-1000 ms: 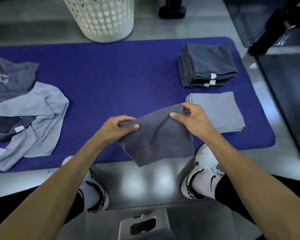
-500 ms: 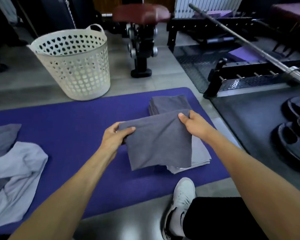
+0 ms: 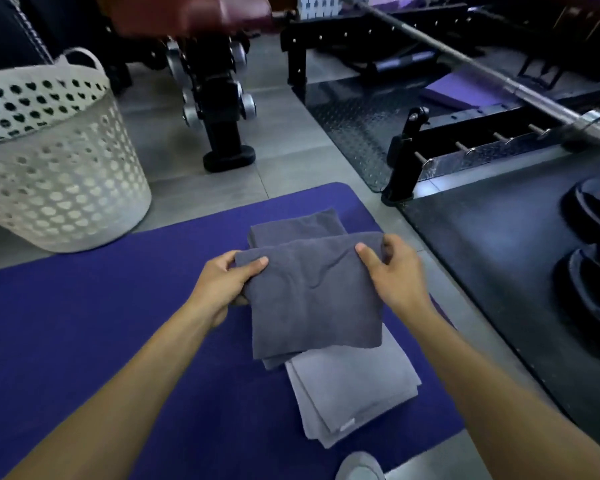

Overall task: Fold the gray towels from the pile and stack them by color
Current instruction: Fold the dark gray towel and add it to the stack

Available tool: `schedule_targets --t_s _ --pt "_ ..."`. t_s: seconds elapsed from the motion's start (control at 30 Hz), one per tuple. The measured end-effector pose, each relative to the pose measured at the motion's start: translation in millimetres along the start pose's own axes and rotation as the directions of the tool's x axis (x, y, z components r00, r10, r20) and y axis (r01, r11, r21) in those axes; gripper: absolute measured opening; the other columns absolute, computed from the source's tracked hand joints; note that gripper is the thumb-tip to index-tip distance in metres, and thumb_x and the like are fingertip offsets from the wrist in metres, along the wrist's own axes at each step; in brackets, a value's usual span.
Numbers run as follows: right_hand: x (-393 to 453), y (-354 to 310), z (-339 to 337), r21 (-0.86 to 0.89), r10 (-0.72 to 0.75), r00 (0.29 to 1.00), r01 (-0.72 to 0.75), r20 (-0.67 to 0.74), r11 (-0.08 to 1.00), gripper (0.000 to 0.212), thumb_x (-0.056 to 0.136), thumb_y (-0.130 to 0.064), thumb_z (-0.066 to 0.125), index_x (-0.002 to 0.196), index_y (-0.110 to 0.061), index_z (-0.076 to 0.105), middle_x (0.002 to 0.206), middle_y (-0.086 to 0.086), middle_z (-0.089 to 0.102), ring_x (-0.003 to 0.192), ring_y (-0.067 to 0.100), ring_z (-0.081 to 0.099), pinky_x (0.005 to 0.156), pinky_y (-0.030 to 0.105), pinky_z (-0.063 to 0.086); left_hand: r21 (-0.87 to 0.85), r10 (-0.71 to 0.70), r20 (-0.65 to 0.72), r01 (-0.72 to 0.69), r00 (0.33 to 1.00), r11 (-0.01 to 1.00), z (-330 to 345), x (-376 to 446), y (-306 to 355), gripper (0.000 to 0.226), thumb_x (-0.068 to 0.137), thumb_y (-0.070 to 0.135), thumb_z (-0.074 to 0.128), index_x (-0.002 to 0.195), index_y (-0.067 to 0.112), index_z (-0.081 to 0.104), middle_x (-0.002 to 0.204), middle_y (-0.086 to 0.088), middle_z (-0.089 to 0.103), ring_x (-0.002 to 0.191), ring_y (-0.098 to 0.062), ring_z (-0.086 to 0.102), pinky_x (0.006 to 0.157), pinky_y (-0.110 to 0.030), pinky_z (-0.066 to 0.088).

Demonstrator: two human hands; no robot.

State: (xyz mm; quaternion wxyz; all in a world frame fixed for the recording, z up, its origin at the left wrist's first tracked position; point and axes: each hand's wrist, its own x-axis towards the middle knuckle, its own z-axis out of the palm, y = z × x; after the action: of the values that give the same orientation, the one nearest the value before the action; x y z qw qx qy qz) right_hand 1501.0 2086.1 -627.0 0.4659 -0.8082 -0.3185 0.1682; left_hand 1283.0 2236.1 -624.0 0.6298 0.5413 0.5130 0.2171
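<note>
I hold a folded dark gray towel by its two upper corners above the purple mat. My left hand pinches the left corner and my right hand pinches the right one. Under and behind it lies the dark gray towel stack, mostly hidden by the held towel. Nearer to me sits the light gray folded stack. The unfolded pile is out of view.
A white perforated laundry basket stands on the floor at the left, beyond the mat. A black weight bench base, a barbell and weight plates fill the back and right. A shoe shows at the bottom.
The held towel has moved forward and to the right, from over the mat's near edge to above the dark gray stack. The view swung right, so the unfolded pile left the frame.
</note>
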Motion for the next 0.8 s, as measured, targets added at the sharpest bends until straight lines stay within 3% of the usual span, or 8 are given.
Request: schedule_targets --t_s 0.1,0.2,0.27,0.37,0.43,0.6,0.7,0.8 --pt "48 1 25 0.01 -0.039 0.999 0.039 -0.026 0.999 0.019 0.093 -0.039 0.064 0.093 -0.02 0.062 0.085 -0.009 0.067 0.078 0.002 0.062 0.057 0.009 0.041 -0.044 -0.018 -0.035 0.016 0.999 0.999 13 55 -2 0.029 0.081 0.028 0.08 0.103 0.014 0.071 0.099 -0.007 0.075 0.086 -0.022 0.072 0.073 -0.044 0.059" --pt "110 6 56 0.034 0.016 0.999 -0.015 -0.029 0.999 0.028 0.094 -0.041 0.061 0.096 -0.013 0.062 0.093 0.001 0.067 0.086 0.016 0.064 0.061 0.02 0.044 -0.094 -0.035 -0.102 0.025 0.994 0.995 27 116 -1 0.031 0.081 0.029 0.08 0.106 0.013 0.071 0.095 -0.005 0.075 0.081 -0.019 0.072 0.071 -0.037 0.06" --pt "140 19 76 0.026 0.152 0.982 -0.155 0.11 0.988 0.043 0.094 -0.05 0.058 0.114 -0.012 0.06 0.115 0.004 0.065 0.101 0.022 0.063 0.072 0.028 0.047 -0.094 -0.059 -0.141 0.046 0.988 0.994 33 152 -9 0.041 0.081 0.035 0.08 0.114 0.016 0.067 0.101 -0.003 0.074 0.087 -0.018 0.07 0.076 -0.035 0.059" --pt "147 57 99 -0.198 0.325 0.886 -0.272 0.331 0.942 0.063 0.093 -0.05 0.059 0.141 -0.012 0.044 0.139 0.007 0.053 0.124 0.028 0.053 0.089 0.035 0.044 -0.018 -0.086 -0.141 0.084 0.986 0.996 38 180 -33 0.063 0.077 0.043 0.081 0.13 0.019 0.056 0.117 0.0 0.068 0.1 -0.019 0.067 0.089 -0.038 0.057" --pt "133 79 105 -0.242 0.296 0.902 -0.225 0.314 0.944 0.055 0.095 -0.039 0.061 0.14 -0.013 0.044 0.135 0.007 0.056 0.12 0.028 0.054 0.083 0.032 0.041 0.004 -0.044 -0.161 0.045 0.986 0.999 38 182 -44 0.067 0.08 0.037 0.08 0.138 0.023 0.049 0.118 0.003 0.064 0.099 -0.015 0.066 0.086 -0.035 0.057" --pt "118 80 100 -0.082 0.069 0.989 -0.059 0.128 0.995 0.039 0.095 -0.02 0.061 0.133 -0.016 0.052 0.122 0.001 0.063 0.112 0.02 0.058 0.084 0.027 0.043 0.101 0.142 -0.186 -0.124 0.972 0.987 35 169 -40 0.06 0.087 0.02 0.074 0.139 0.032 0.047 0.104 0.007 0.065 0.091 -0.009 0.066 0.072 -0.028 0.056" --pt "130 65 96 -0.023 -0.044 0.999 0.045 0.03 0.999 0.038 0.095 -0.019 0.059 0.133 -0.018 0.054 0.122 0.0 0.063 0.112 0.017 0.057 0.09 0.028 0.044 0.043 0.187 -0.265 -0.182 0.946 0.982 38 171 -35 0.058 0.089 0.024 0.073 0.139 0.03 0.047 0.109 0.005 0.066 0.095 -0.008 0.067 0.081 -0.027 0.058" --pt "140 64 98 -0.216 0.02 0.986 0.016 0.163 0.976 0.04 0.098 -0.023 0.055 0.137 -0.015 0.048 0.129 0.007 0.056 0.115 0.024 0.055 0.086 0.031 0.042 0.213 0.159 -0.257 -0.104 0.953 0.971 41 178 -39 0.073 0.089 0.033 0.071 0.151 0.027 0.033 0.136 0.001 0.057 0.119 -0.016 0.059 0.102 -0.038 0.05"
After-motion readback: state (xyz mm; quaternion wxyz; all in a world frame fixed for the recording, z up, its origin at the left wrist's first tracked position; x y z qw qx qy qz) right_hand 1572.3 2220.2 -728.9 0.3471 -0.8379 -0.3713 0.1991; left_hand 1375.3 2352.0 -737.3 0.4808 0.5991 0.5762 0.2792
